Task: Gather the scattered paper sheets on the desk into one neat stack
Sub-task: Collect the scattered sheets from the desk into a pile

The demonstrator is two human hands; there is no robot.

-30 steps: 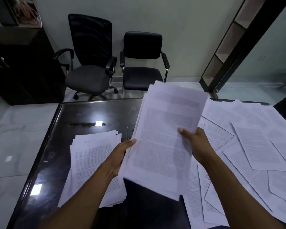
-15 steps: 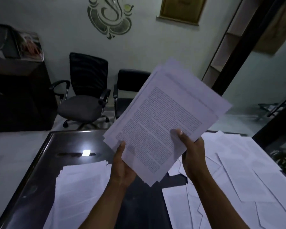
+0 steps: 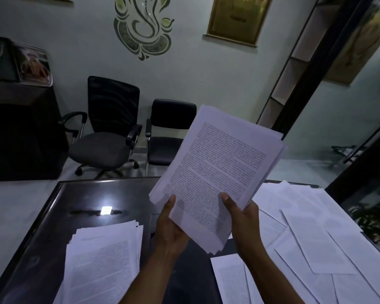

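Observation:
I hold a thick bundle of printed paper sheets (image 3: 215, 170) up in the air above the dark glossy desk (image 3: 53, 218), tilted to the right. My left hand (image 3: 170, 227) grips its lower left edge, thumb on the top page. My right hand (image 3: 242, 218) grips the lower right edge, thumb on the print. A stack of sheets (image 3: 103, 262) lies on the desk at the left, its edges slightly fanned. Several loose scattered sheets (image 3: 312, 235) overlap across the right side of the desk.
Two black office chairs (image 3: 110, 132) stand behind the desk against the wall. A dark cabinet (image 3: 20, 132) is at the left, a shelf unit (image 3: 294, 73) at the right. A ceiling light reflects on the desk top (image 3: 106, 210).
I have raised the bundle off the desk and turned it from upright to leaning right. Both hands slid to its lower edge. The camera tilted up.

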